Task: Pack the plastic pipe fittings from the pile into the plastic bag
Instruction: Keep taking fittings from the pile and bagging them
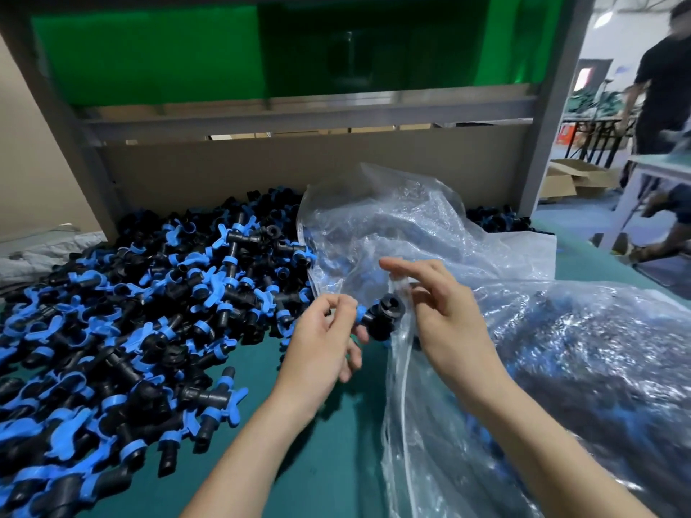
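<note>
Left hand (321, 342) pinches a black-and-blue plastic pipe fitting (379, 319); fingers of the right hand (448, 323) grip the partly filled clear plastic bag (598, 368); a large pile (112, 330) lies unpacked at the table's (329, 461) left edge.

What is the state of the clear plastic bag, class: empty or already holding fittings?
Already holding fittings: black and blue shapes show through the plastic bag on the right. How full it is, cannot tell.

Table (321, 461): teal surface, bare wedge at 6 o'clock. Pipe fittings (131, 330), black with blue collars, heaped loose directly on it from 7 to 11 o'clock. Clear plastic bag (561, 368), holding dark fittings, lies crumpled from 1 to 5 o'clock. Smaller cluster (497, 220) of fittings at 1 o'clock, behind the bag
</note>
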`<action>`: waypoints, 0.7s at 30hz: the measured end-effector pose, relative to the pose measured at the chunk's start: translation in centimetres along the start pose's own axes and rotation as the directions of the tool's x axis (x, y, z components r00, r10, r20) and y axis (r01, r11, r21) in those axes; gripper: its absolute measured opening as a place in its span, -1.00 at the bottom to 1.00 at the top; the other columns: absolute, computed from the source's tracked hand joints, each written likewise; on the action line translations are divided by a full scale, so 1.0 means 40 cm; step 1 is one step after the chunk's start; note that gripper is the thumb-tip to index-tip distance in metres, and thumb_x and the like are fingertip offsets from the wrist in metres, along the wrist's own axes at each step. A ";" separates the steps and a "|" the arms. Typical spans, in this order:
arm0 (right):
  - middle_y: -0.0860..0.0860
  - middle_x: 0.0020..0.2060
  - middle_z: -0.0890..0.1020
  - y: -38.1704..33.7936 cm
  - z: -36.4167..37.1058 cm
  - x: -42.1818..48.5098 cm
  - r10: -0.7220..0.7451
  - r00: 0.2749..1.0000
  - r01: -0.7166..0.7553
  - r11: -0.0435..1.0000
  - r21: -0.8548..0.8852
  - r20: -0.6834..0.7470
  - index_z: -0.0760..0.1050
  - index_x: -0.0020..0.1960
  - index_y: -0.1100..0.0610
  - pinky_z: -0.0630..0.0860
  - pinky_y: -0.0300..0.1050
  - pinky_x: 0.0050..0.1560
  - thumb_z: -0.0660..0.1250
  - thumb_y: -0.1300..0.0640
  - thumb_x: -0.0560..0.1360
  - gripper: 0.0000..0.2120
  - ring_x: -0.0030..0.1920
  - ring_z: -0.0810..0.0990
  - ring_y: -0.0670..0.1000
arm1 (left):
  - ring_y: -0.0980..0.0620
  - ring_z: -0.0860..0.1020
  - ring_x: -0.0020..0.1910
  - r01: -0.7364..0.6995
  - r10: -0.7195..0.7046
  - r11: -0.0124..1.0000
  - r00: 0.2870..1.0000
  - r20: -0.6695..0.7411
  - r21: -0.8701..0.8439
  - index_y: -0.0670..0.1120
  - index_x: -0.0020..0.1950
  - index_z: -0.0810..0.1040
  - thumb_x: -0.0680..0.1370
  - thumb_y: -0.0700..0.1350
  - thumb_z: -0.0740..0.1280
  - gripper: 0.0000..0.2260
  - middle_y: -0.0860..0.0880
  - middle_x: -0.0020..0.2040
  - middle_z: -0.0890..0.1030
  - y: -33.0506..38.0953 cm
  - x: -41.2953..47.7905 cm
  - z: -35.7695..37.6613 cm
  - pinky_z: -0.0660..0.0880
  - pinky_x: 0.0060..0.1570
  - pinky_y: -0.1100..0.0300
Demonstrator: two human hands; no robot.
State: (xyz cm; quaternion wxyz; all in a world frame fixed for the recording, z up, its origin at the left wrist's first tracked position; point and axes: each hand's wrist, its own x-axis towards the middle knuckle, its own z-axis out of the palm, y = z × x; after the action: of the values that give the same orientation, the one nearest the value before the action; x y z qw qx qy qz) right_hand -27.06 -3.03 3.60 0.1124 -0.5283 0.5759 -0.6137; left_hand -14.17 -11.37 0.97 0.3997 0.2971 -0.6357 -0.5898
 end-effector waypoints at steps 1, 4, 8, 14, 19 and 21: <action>-0.18 0.03 0.56 0.000 -0.006 0.003 -0.020 1.000 0.020 1.000 -0.003 0.004 0.61 0.20 -0.03 0.39 -0.39 0.03 0.08 0.58 0.48 -0.37 0.01 0.56 -0.20 | 0.03 0.48 -0.51 0.015 -0.015 1.000 1.000 0.025 -0.001 -0.11 -0.02 0.48 0.66 -0.04 0.23 -0.84 -0.03 -0.33 0.58 0.003 0.002 0.006 0.31 -0.63 0.27; -0.15 0.09 0.55 -0.004 -0.023 0.007 -0.075 0.997 0.075 0.997 -0.019 0.010 0.58 0.26 -0.04 0.46 -0.29 0.11 0.14 0.53 0.53 -0.42 0.11 0.58 -0.12 | 0.01 0.54 -0.46 0.044 -0.044 0.999 0.998 0.036 -0.009 -0.12 0.02 0.50 0.66 -0.06 0.24 -0.85 -0.05 -0.29 0.60 0.005 0.006 0.006 0.39 -0.60 0.22; -0.17 0.07 0.54 -0.009 -0.033 0.007 -0.097 0.995 0.099 0.993 -0.058 0.022 0.56 0.31 -0.06 0.43 -0.34 -0.01 0.27 0.35 0.59 -0.59 -0.01 0.57 -0.08 | 0.04 0.54 -0.46 0.054 -0.054 0.998 0.998 -0.019 0.031 -0.15 0.04 0.49 0.66 -0.08 0.22 -0.84 -0.02 -0.33 0.59 0.000 0.003 0.001 0.43 -0.55 0.23; -0.22 0.05 0.53 -0.030 -0.035 0.005 -0.066 0.998 0.065 0.996 -0.062 -0.005 0.57 0.26 -0.09 0.42 -0.34 -0.11 0.26 0.21 0.63 -0.70 -0.05 0.56 -0.12 | 0.03 0.50 -0.47 0.094 -0.122 0.983 0.977 0.174 0.160 -0.19 0.00 0.50 0.66 -0.07 0.23 -0.81 -0.07 -0.34 0.61 0.049 -0.013 0.001 0.40 -0.53 0.23; -0.20 0.06 0.55 -0.041 -0.030 0.003 -0.065 0.998 0.067 0.989 -0.128 0.018 0.59 0.23 -0.09 0.41 -0.34 -0.06 0.27 0.20 0.62 -0.72 -0.04 0.56 -0.15 | 0.06 0.37 -0.57 0.097 -0.224 0.946 0.886 0.406 0.309 -0.16 -0.15 0.49 0.61 -0.14 0.25 -0.84 -0.22 -0.37 0.54 0.096 -0.058 0.038 0.28 -0.55 0.28; -0.20 0.06 0.54 -0.042 -0.032 0.003 -0.063 0.998 0.064 0.989 -0.137 0.009 0.59 0.23 -0.09 0.41 -0.34 -0.05 0.26 0.21 0.62 -0.71 -0.03 0.56 -0.17 | 0.04 0.39 -0.53 0.126 -0.205 0.963 0.917 0.341 0.238 -0.20 -0.16 0.49 0.62 -0.16 0.23 -0.81 -0.15 -0.40 0.50 0.100 -0.064 0.060 0.30 -0.49 0.27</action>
State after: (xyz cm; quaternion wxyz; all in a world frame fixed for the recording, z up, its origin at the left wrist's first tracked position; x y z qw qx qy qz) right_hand -27.32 -1.84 5.34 0.0576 -0.5544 0.5993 -0.5746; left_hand -14.57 -7.45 4.55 0.1900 0.2770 -0.7300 -0.5952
